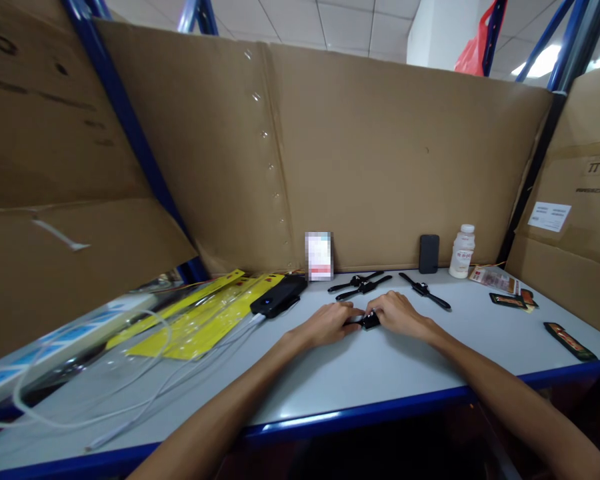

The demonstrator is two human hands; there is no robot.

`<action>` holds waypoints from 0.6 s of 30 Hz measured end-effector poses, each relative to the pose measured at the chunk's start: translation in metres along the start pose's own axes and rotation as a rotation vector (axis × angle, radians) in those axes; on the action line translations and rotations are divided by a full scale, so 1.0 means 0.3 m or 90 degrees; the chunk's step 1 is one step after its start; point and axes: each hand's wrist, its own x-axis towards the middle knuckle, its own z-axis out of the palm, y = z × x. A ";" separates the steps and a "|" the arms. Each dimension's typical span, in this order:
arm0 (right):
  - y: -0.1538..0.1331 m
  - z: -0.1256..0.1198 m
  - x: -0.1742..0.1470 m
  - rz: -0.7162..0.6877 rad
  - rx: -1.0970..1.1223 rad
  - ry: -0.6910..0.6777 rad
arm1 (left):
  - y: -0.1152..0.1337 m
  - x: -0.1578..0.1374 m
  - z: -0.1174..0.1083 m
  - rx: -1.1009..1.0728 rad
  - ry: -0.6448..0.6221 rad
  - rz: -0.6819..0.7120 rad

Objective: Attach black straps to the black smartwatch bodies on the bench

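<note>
A person's left hand [336, 321] and right hand [396, 313] met over a black tool [371, 321] on a pale worktable [340, 380], the left closed narrowly on one end, the right pinching near the middle. Two similar black tools [366, 287] lay close together just beyond, with a third tool [423, 289] to the right. A dark phone [429, 255] and a capped bottle [462, 253] stood before a cardboard wall [380, 160].

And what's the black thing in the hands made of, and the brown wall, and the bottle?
Black thing: maybe painted metal or hard plastic; it's glossy, with bright glints.
Brown wall: cardboard, it seems, dull, with a long crease.
Bottle: probably smooth plastic; it looks partly see-through.
</note>
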 end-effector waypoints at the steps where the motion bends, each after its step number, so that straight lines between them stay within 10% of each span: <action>1: -0.001 0.002 0.002 0.004 -0.001 0.009 | -0.002 0.000 0.002 0.000 0.001 0.001; 18: -0.001 0.024 0.007 0.048 -0.033 0.050 | -0.011 0.002 0.012 0.005 0.003 0.007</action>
